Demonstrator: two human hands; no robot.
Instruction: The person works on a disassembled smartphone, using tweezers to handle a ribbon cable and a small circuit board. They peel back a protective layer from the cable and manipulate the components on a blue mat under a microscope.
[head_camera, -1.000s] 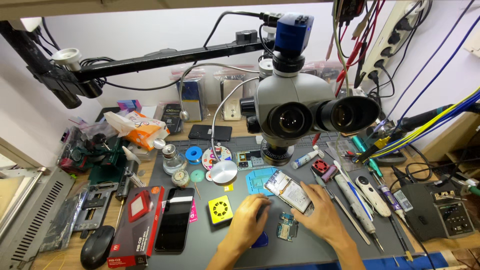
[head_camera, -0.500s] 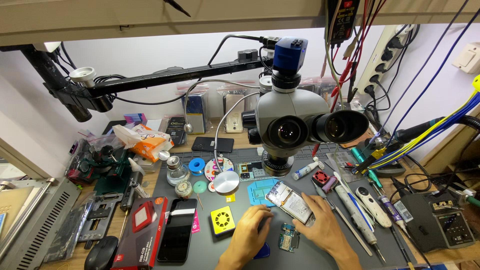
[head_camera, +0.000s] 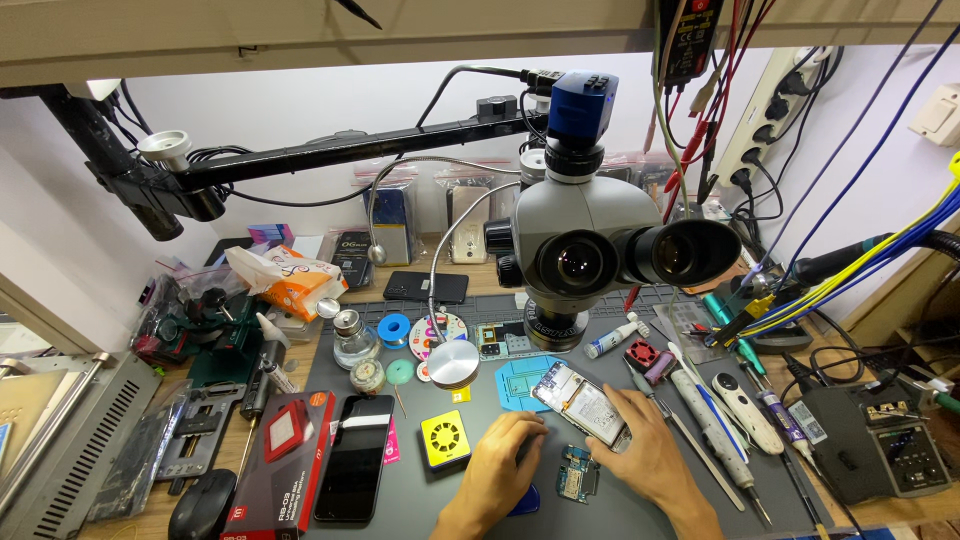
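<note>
My right hand (head_camera: 648, 458) holds an opened phone (head_camera: 583, 404) by its lower right edge; the phone lies tilted on the grey work mat (head_camera: 620, 500) under the stereo microscope (head_camera: 590, 250). Flat on the mat just left of the phone rests my left hand (head_camera: 500, 468), its fingers curled over something I cannot make out. A small blue circuit board (head_camera: 576, 475) lies between the two hands. A blue plastic piece (head_camera: 524, 499) peeks out under my left palm.
A yellow square fan (head_camera: 445, 439), a black phone (head_camera: 354, 468) and a red-and-black box (head_camera: 283, 463) lie to the left. Screwdrivers and pens (head_camera: 715, 420) lie to the right, beside a black station (head_camera: 880, 450). Bottles, tape rolls and a phone clamp (head_camera: 195, 440) crowd the left.
The view has tilted up and drawn closer. Both hands stay on the mat at the phone; my left hand has shifted slightly toward it.
</note>
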